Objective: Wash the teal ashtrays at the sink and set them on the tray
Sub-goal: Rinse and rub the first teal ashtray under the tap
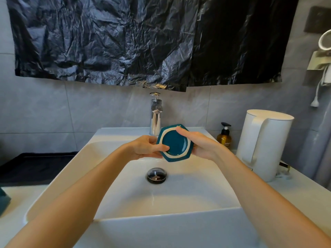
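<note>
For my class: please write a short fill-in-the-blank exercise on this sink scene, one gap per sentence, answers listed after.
1. Both hands, left and right, hold one ____ ashtray above the sink.
2. The faucet stands ____ the ashtray.
3. The brown pump bottle stands beside a ____ kettle.
4. A crinkled ____ plastic sheet hangs on the wall.

Answers: teal; behind; white; black

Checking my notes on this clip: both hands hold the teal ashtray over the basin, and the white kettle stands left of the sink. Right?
Not quite. The head view shows the white kettle right of the sink, not left. Both the left hand and right hand do hold the teal ashtray over the basin.
</note>
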The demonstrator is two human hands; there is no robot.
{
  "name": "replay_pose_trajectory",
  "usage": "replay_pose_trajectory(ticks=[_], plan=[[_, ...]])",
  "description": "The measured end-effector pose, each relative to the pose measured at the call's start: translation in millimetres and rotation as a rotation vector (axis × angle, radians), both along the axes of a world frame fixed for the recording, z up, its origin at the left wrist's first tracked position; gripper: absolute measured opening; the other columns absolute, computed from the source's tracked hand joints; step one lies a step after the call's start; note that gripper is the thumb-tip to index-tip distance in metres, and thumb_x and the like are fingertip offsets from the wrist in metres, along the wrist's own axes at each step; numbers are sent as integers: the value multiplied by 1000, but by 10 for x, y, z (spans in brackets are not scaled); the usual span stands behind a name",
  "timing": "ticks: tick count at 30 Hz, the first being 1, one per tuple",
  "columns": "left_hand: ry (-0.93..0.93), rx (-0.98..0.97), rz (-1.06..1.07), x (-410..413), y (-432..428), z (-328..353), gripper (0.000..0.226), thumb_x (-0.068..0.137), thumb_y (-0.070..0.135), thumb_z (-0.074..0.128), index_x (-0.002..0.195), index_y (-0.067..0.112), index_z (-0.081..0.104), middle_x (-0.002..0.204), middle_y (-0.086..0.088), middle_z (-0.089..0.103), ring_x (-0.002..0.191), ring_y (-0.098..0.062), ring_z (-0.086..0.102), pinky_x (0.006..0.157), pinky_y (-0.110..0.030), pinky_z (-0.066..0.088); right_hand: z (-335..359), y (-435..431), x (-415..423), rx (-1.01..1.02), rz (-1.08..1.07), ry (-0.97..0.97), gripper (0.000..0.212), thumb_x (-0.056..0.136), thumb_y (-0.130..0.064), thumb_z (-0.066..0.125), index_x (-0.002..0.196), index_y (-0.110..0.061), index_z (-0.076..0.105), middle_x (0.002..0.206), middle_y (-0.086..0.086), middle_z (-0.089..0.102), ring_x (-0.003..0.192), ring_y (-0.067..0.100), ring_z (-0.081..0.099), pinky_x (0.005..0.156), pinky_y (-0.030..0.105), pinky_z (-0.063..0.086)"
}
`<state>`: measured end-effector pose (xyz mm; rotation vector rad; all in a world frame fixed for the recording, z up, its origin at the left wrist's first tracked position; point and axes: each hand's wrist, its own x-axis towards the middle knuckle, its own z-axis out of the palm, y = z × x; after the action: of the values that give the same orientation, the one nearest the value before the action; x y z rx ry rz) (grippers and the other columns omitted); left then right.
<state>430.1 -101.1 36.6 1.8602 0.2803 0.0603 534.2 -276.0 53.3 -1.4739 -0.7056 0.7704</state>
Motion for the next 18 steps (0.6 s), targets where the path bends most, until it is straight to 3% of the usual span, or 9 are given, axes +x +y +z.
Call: replay_pose_trajectory(ticks=[3, 6, 9, 11, 13, 14, 16, 18], plan=[[-66, 68, -13, -56, -13, 62, 46, 77, 6, 75, 119, 10, 57, 112, -6, 68, 105, -22, 65, 89, -33, 55, 10, -33, 8, -2, 43, -269, 45, 76, -47, 65, 109, -17, 59, 105, 4, 70, 102, 22, 65, 91, 34, 54], [-114, 249, 48, -70, -88, 102, 55, 74, 2, 77, 122, 16, 55, 112, 3, 64, 111, -22, 60, 84, -26, 54, 26, -36, -39, -65, -5, -554, 44, 73, -41, 76, 107, -21, 55, 101, -2, 68, 95, 15, 65, 74, 22, 56], [-7, 346, 83, -168, -91, 150, 65, 83, 2, 68, 139, 20, 41, 127, 0, 55, 118, -20, 53, 87, -34, 53, -3, -6, -157, -25, -67, -777, 44, 67, -36, 84, 95, -20, 54, 90, -1, 65, 80, 10, 62, 65, 20, 51], [79, 410, 118, -308, -43, 194, 52, 91, 4, 59, 139, 19, 44, 126, -3, 58, 110, -18, 58, 89, -36, 53, -85, 28, -252, -46, -54, -1076, 52, 61, -40, 87, 94, -17, 54, 89, 2, 62, 78, 15, 55, 64, 24, 44], [145, 318, 153, -495, -19, 248, 35, 99, 23, 47, 133, 15, 51, 118, -3, 63, 103, -20, 64, 91, -38, 53, -144, 54, -365, -86, -1, -1425, 55, 63, -40, 86, 102, -16, 57, 100, 2, 62, 88, 17, 52, 74, 27, 43], [161, 202, 168, -597, -22, 269, 38, 100, 36, 40, 129, 15, 54, 117, -4, 64, 103, -23, 66, 91, -39, 53, -162, 66, -406, -46, 22, -1584, 55, 63, -38, 87, 103, -13, 59, 102, 3, 64, 89, 19, 54, 78, 30, 46], [147, -7, 187, -764, -4, 299, 52, 96, 55, 31, 118, 16, 57, 116, -7, 66, 102, -27, 67, 86, -39, 56, -157, 81, -463, 105, 22, -1836, 54, 57, -34, 91, 94, -10, 60, 90, 7, 66, 78, 23, 55, 71, 36, 50], [108, -113, 181, -915, -36, 342, 50, 93, 56, 41, 115, 15, 59, 113, -10, 67, 97, -27, 69, 82, -36, 58, -111, 100, -546, 304, -16, -1978, 54, 55, -30, 92, 87, -12, 53, 77, 7, 62, 71, 21, 48, 67, 32, 47]])
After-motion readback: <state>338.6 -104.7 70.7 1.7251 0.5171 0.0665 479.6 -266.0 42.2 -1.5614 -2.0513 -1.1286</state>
